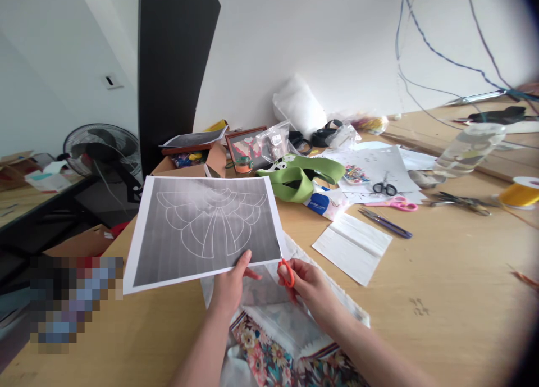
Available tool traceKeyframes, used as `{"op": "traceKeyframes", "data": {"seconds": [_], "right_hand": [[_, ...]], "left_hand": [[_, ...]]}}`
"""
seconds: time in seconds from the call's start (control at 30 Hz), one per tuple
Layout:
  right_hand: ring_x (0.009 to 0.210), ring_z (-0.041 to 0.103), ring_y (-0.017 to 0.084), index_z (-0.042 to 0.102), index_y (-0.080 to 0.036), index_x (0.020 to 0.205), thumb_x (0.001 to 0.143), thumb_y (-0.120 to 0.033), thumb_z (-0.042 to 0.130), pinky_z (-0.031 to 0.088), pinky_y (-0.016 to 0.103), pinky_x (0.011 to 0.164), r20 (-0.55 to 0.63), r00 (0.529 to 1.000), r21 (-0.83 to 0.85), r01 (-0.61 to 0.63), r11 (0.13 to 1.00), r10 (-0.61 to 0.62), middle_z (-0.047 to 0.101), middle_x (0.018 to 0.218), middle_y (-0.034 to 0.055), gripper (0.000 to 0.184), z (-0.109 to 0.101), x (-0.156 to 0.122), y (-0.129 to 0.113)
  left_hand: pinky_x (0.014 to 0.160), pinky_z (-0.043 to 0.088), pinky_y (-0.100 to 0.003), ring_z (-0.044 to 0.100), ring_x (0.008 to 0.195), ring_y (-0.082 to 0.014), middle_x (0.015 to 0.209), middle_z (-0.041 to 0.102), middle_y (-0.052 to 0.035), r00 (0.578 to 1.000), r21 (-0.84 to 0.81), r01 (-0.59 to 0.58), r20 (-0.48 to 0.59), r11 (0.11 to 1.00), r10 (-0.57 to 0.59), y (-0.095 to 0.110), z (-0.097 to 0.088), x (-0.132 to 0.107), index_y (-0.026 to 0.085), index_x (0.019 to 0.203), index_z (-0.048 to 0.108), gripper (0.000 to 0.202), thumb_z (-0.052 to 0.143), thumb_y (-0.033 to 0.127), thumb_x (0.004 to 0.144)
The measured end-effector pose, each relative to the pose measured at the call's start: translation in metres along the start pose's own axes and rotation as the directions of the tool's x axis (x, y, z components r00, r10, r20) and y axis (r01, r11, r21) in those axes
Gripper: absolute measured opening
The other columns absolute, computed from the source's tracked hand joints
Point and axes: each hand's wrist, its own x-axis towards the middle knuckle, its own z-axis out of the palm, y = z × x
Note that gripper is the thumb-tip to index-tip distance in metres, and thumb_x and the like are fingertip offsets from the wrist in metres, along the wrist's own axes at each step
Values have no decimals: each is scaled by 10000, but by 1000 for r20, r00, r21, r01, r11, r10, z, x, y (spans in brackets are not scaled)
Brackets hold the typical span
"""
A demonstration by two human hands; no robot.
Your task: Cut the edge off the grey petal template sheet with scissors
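Above the left part of the table [455, 258] I see the printed sheet [202, 235] tilted up, the left hand [231, 283] pinching its near edge, thumb on top. The right hand [309, 281] has its fingers curled round the orange scissors [288, 273], at the sheet's near right corner; how wide the blades stand, I cannot tell. Gripped at one edge only, the paper could sag or twist, making a cut stray into the grey print.

1 held sht [202, 230], 8 o'clock; 1 orange-hndl scissors [290, 274]; 1 pink-hndl scissors [395, 203]; 1 yel spool [520, 194]; 1 fan [100, 151].
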Motion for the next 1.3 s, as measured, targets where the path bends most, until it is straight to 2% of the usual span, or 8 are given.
{"op": "traceKeyframes", "data": {"seconds": [0.3, 0.47, 0.67, 0.8, 1.3], "right_hand": [[447, 396, 75, 519, -194, 693, 721, -660, 655, 272, 229, 433, 8, 1000, 17, -15, 1000, 15, 516, 597, -40, 487, 0, -1, -2], [447, 405, 68, 523, -184, 701, 729, -651, 660, 270, 223, 429, 3, 1000, 17, -10, 1000, 10, 539, 617, -30, 487, -2, 0, 0], [448, 398, 68, 526, -180, 694, 749, -644, 648, 272, 227, 437, 12, 1000, 7, 21, 1000, -22, 522, 599, -34, 484, -2, 1, 2], [450, 407, 74, 523, -183, 691, 736, -659, 643, 280, 229, 444, 2, 1000, -5, 12, 1000, -12, 540, 611, -26, 493, -1, 1, 1], [432, 388, 75, 515, -196, 681, 694, -681, 661, 266, 232, 427, -17, 1000, 19, -16, 1000, 17, 515, 573, -42, 506, 0, -1, -2]], "left_hand": [[525, 550, -310, 622, 523, -162, 794, 691, -12, 1000, 19, -8, 5, 1000, 8, -2, -2, 1, 174, 814, 698, 348, 830, 429, 617], [511, 549, -317, 610, 522, -154, 825, 687, -2, 1000, -20, -9, 8, 1000, 9, 1, 1, -1, 192, 874, 696, 363, 841, 392, 608], [506, 545, -312, 603, 516, -151, 781, 669, 1, 1000, -22, 4, -2, 1000, -5, 2, 2, -2, 176, 807, 700, 334, 850, 392, 601], [512, 550, -321, 611, 523, -155, 831, 686, -2, 1000, -29, -11, 2, 1000, 12, 1, 1, -2, 190, 845, 703, 356, 853, 397, 598], [531, 551, -320, 620, 528, -159, 831, 694, -9, 1000, -2, 0, 10, 1000, 0, 0, 1, -1, 187, 847, 711, 354, 842, 418, 612]]}}
